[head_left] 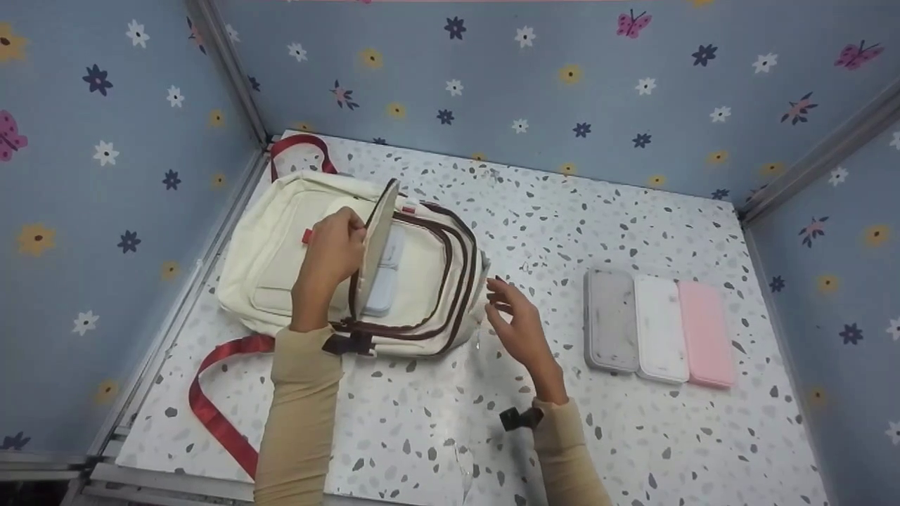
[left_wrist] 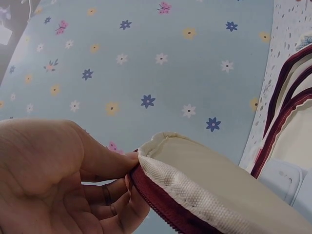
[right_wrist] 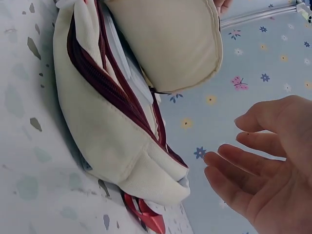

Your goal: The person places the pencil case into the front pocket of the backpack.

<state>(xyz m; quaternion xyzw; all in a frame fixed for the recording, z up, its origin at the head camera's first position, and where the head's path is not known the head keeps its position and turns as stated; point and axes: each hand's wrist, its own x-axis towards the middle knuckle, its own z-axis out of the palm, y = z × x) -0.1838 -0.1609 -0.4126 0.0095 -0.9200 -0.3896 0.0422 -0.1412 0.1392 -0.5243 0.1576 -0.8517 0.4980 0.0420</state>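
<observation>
A cream backpack (head_left: 281,239) with dark red zips lies flat on the speckled table (head_left: 548,204). My left hand (head_left: 336,247) pinches the edge of its front flap (head_left: 376,242) and holds the flap upright, so the pocket stands open. The left wrist view shows the same flap edge (left_wrist: 195,187) caught between thumb and fingers. Pale blue-white flat cases (head_left: 385,277) lie inside the pocket. My right hand (head_left: 513,320) hovers open just right of the bag, fingers relaxed, holding nothing. From the right wrist, that open hand (right_wrist: 261,168) is beside the bag's side (right_wrist: 117,131).
Three flat cases lie side by side at the right of the table: grey (head_left: 610,320), white (head_left: 659,327) and pink (head_left: 705,334). Red straps (head_left: 214,407) trail from the bag toward the front left edge. Flowered blue walls (head_left: 492,70) close in the table on three sides.
</observation>
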